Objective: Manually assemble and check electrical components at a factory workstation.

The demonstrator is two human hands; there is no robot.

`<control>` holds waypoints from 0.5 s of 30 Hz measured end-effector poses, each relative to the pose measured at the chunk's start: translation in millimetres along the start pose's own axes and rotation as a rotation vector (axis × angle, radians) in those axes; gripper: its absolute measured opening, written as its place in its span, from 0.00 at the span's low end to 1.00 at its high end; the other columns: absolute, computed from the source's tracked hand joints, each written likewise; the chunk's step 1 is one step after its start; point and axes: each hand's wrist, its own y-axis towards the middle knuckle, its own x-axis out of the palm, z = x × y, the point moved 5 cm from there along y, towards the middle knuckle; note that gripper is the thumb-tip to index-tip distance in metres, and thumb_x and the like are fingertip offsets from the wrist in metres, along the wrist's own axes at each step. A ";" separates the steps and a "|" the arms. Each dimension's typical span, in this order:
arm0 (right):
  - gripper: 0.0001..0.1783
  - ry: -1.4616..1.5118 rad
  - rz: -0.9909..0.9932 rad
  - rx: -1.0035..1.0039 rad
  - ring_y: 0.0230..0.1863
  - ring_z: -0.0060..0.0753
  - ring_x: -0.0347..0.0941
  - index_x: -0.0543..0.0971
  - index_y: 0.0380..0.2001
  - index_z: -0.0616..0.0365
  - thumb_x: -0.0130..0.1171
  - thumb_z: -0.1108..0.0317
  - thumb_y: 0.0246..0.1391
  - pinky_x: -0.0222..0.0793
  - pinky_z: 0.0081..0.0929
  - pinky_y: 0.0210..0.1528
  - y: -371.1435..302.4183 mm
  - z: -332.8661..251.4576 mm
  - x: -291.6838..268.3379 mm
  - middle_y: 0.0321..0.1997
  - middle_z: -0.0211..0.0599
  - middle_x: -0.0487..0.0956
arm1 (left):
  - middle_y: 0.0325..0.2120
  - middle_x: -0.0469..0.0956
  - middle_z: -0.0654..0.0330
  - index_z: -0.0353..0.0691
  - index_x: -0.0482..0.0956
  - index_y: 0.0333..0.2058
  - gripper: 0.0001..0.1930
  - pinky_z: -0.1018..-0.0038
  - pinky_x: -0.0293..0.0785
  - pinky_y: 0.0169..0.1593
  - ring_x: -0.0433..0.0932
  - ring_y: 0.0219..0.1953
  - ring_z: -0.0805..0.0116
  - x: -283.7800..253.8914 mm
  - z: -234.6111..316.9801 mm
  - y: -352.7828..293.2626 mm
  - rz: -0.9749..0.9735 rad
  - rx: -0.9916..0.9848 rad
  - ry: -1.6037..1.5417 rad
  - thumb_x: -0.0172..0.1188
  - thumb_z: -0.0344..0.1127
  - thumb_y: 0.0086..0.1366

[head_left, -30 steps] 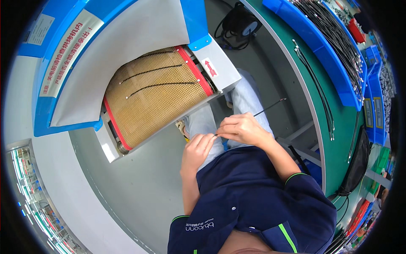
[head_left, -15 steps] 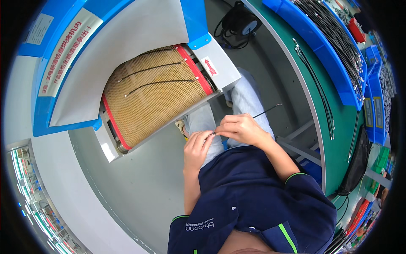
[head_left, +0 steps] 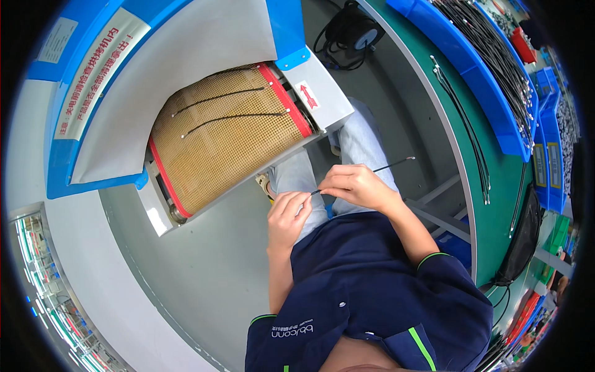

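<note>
Two big things frame your seat: the conveyor (head_left: 180, 99) to your left, with its grey hood and blue edging, and the green bench (head_left: 471, 155) curving along your right. The conveyor's tan mesh belt (head_left: 229, 142), edged in red, runs out from under the hood toward your knees.

On the bench, a long blue tray (head_left: 496, 99) holds a thick bundle of black cables (head_left: 489, 56), and a few more lie loose on the green top beside it. That looks like your supply, and it is well stocked, so most of the work seems to lie ahead.

On the belt, two thin black cables (head_left: 232, 105) lie side by side, apart from each other, each with a pale tip at its end. I judge these finished and loaded; the rest of the belt has room for more.

Over your lap, you hold one short black cable (head_left: 387, 166). Your right hand (head_left: 356, 186) is closed around its middle, and its far end, with a small metal tip, sticks out to the right past your knuckles. Your left hand (head_left: 288, 214) pinches the near end between thumb and fingertips, just beside the right hand. What your fingers do at that end is too small to tell, though it reads as fitting or checking the tip. This piece is not yet on the belt.
</note>
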 end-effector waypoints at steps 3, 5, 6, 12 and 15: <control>0.05 0.015 0.000 -0.005 0.26 0.39 0.73 0.78 0.27 0.60 0.60 0.70 0.44 0.70 0.31 0.30 0.7 -1.2 0.0 0.26 0.35 0.75 | 0.25 0.78 0.59 0.36 0.77 0.27 0.09 0.73 0.73 0.33 0.76 0.28 0.65 0.4 0.0 1.0 0.018 0.021 0.002 0.64 0.20 0.45; 0.06 0.028 0.004 -0.004 0.27 0.39 0.73 0.78 0.27 0.60 0.60 0.71 0.44 0.70 0.31 0.30 0.5 -1.2 -0.3 0.26 0.35 0.75 | 0.25 0.78 0.59 0.36 0.77 0.27 0.09 0.73 0.73 0.33 0.76 0.28 0.65 0.3 -0.2 1.6 0.028 0.027 -0.001 0.64 0.20 0.45; 0.06 0.045 0.004 0.004 0.27 0.39 0.73 0.78 0.28 0.60 0.60 0.71 0.44 0.70 0.30 0.31 0.3 -0.4 0.0 0.26 0.36 0.75 | 0.25 0.78 0.59 0.36 0.77 0.27 0.08 0.73 0.72 0.33 0.76 0.28 0.64 0.0 -0.7 2.2 0.016 0.029 0.008 0.64 0.21 0.46; 0.06 -0.053 0.019 0.037 0.29 0.39 0.74 0.78 0.29 0.60 0.60 0.72 0.44 0.71 0.29 0.32 -1.7 8.9 -27.2 0.28 0.37 0.76 | 0.26 0.77 0.60 0.37 0.77 0.28 0.06 0.72 0.72 0.33 0.76 0.29 0.63 -17.7 -20.8 3.5 -0.009 -0.016 0.143 0.63 0.24 0.49; 0.06 -0.148 0.025 0.104 0.29 0.39 0.74 0.78 0.29 0.60 0.60 0.73 0.44 0.71 0.29 0.32 -5.0 14.0 -36.5 0.27 0.37 0.76 | 0.28 0.78 0.59 0.37 0.77 0.31 0.07 0.74 0.72 0.34 0.76 0.31 0.66 -15.5 -32.2 -2.2 -0.018 -0.173 0.059 0.62 0.23 0.51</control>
